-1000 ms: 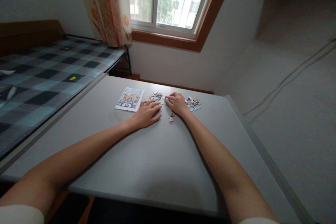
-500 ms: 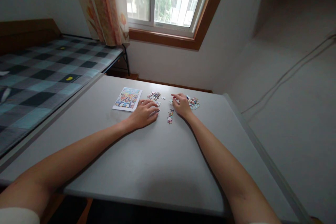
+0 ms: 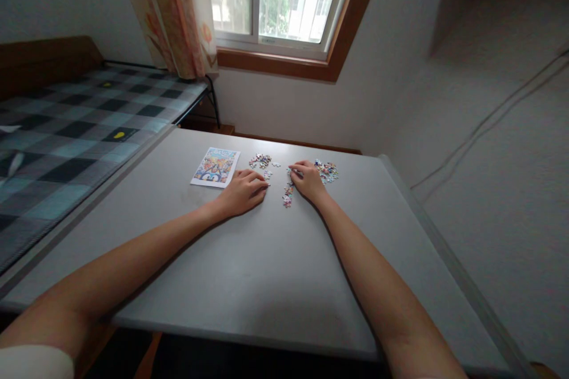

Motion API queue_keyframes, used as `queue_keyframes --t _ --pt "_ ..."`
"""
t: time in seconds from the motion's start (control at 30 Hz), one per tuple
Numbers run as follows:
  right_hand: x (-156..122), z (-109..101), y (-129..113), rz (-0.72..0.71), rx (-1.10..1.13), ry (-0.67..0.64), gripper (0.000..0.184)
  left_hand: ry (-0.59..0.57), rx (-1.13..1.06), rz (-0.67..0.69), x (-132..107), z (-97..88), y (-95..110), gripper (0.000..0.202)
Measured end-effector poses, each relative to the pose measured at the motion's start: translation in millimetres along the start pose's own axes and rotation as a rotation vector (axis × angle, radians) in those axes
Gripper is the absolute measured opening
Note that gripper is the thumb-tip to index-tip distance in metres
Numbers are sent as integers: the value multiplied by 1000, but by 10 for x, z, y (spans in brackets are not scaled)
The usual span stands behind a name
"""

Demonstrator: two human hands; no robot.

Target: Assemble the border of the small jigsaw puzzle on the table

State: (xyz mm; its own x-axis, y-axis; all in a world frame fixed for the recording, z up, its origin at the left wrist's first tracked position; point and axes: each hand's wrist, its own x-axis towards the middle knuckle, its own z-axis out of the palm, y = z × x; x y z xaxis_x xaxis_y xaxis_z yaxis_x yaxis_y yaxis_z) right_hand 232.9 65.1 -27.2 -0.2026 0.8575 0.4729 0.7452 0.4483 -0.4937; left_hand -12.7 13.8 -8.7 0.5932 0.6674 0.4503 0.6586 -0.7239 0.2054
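My left hand (image 3: 245, 192) rests on the table beside the picture sheet, thumb and fingers drawn together at a small puzzle piece (image 3: 268, 185) by the fingertips. My right hand (image 3: 307, 179) is bent over the upper end of a narrow joined strip of puzzle pieces (image 3: 287, 196). Its thumb and index finger pinch a puzzle piece, mostly hidden by the fingers. Beyond the left fingertips lie a few loose pieces (image 3: 268, 174) and a small pile of pieces (image 3: 260, 160). A larger pile (image 3: 328, 172) spreads just right of my right hand, partly behind it.
A colourful printed picture sheet (image 3: 216, 167) lies on the white table (image 3: 249, 272), left of the pieces. A bed with a checked cover (image 3: 89, 112) stands along the left. Behind the table are a wall, a window (image 3: 288, 6) and a curtain (image 3: 178, 18).
The fingers of my left hand have closed together from a more spread pose. My right index finger has bent down toward the thumb over the strip. The view has shifted slightly.
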Motion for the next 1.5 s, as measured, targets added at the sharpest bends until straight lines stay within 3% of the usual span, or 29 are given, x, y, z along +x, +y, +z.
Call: queue_keyframes --t 0.87,0.93,1.1,1.5 --pt "16 -25 -33 68 24 36 25 -35 -6 -9 20 -15 14 26" --pt "16 -21 -30 68 24 37 24 -21 45 -70 17 -22 23 26" --pt "22 -5 -14 58 23 36 24 27 224 -367 13 -21 19 37" --pt "16 -1 -22 51 39 37 23 -204 250 -431 45 51 -46 60"
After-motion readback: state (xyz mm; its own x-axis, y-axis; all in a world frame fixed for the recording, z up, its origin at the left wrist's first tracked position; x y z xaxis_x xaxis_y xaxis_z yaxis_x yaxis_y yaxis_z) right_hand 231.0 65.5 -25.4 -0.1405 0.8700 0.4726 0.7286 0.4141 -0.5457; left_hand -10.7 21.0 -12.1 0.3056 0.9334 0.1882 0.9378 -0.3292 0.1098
